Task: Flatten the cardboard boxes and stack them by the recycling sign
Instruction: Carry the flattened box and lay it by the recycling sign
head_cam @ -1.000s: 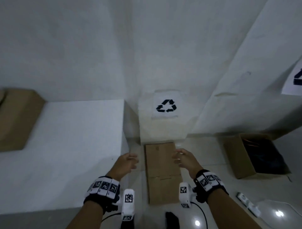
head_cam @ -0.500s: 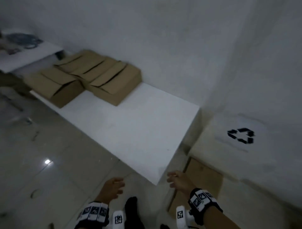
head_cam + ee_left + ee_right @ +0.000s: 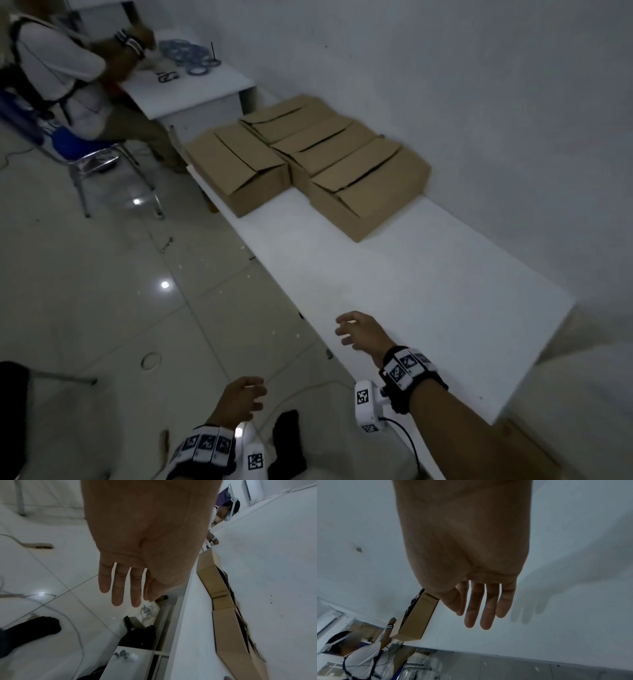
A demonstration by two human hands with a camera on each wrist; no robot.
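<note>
Both hands (image 3: 239, 401) (image 3: 363, 332) released, empty; cardboard boxes (image 3: 308, 161) crowd the white table's (image 3: 428, 301) far end.

I see plain brown cardboard boxes (image 3: 308, 161) on the far end of a white table (image 3: 411, 291), a pale grey glossy tiled floor (image 3: 102, 291), and black-and-white checker-patterned wristbands (image 3: 406, 368).
</note>
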